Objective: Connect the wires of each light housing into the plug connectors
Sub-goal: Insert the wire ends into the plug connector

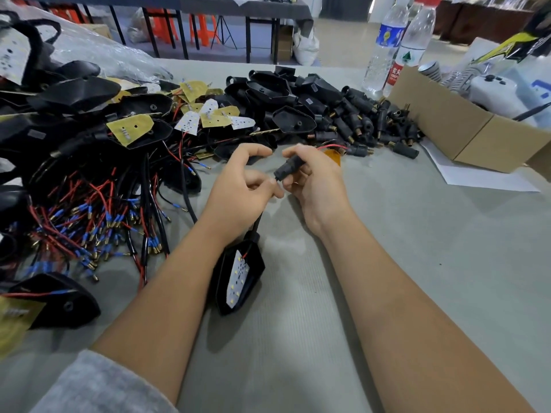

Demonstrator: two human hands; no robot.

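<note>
My right hand (316, 183) grips a black plug connector (288, 169) between thumb and fingers, above the grey table. My left hand (241, 189) pinches the thin wire right at the connector's lower end. A black cable (257, 224) runs from under my left hand down to a black light housing (238, 277) with a white LED board, lying between my forearms. A red wire (331, 146) shows beyond my right hand. Loose plug connectors (366, 123) are heaped at the back centre.
A heap of black housings with red and black wires with blue crimp ends (89, 222) fills the left side. A cardboard box (465, 126) sits at the right, with two water bottles (396, 46) behind it. White paper (483, 177) lies in front of the box.
</note>
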